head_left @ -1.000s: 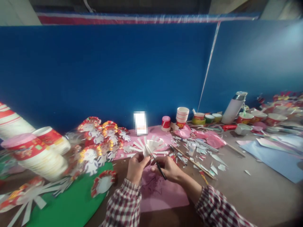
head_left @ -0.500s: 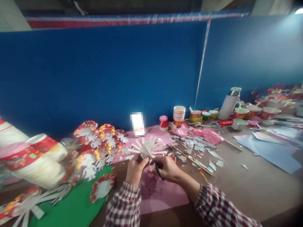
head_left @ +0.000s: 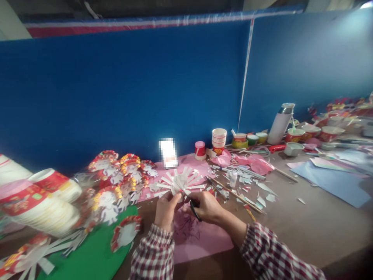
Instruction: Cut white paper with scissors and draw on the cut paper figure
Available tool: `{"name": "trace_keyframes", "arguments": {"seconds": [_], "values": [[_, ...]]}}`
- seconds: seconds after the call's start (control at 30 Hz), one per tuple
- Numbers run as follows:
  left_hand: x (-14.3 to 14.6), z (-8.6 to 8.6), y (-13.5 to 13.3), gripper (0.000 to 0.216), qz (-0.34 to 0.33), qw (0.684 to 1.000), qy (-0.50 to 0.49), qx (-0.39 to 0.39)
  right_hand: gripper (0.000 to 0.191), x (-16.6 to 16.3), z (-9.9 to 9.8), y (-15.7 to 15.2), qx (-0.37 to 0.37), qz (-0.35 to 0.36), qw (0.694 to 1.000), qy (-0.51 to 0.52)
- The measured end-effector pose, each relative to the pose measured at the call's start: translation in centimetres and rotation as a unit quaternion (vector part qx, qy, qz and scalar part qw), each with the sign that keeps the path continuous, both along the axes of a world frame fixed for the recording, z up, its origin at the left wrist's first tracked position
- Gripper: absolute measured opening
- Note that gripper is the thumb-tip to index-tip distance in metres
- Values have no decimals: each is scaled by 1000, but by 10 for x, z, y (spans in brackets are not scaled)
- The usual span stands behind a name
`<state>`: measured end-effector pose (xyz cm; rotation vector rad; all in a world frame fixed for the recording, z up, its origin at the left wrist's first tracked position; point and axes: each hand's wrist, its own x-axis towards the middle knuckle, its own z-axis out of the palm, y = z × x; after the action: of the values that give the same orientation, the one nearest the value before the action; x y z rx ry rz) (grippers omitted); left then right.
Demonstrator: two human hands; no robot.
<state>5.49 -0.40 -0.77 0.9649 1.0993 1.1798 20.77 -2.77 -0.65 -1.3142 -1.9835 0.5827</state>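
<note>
A white paper cup cut into strips that fan outward (head_left: 181,182) is pinched at its near edge by my left hand (head_left: 167,210). My right hand (head_left: 207,208) is wrapped round the dark handles of a pair of scissors (head_left: 196,212). The scissor blades point up and left at the cut cup, close to my left fingertips; how far apart they are is too small to tell. Beneath both hands lies a pink sheet (head_left: 201,245) with dark scribbled marks.
Paper-cup dolls with red and yellow rims (head_left: 106,202) stand on the left, behind a green sheet (head_left: 96,249). Stacked paper cups (head_left: 46,206) lean at far left. Paper scraps (head_left: 250,181), a thin stick (head_left: 241,198), a thermos (head_left: 281,124) and blue paper (head_left: 332,182) spread rightward.
The view has shifted slightly. The scissor blades show less over the cut cup than before, and both hands keep nearly the same place and hold.
</note>
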Motion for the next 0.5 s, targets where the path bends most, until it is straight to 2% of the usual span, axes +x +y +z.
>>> {"name": "trace_keyframes", "arguments": {"seconds": [0.33, 0.5], "values": [[-1, -3, 1, 30, 26, 996, 76, 34, 29, 0, 2, -2, -3, -7, 1000, 6], [-2, -8, 2, 28, 6, 998, 53, 21, 28, 0, 2, -2, -6, -9, 1000, 8]]}}
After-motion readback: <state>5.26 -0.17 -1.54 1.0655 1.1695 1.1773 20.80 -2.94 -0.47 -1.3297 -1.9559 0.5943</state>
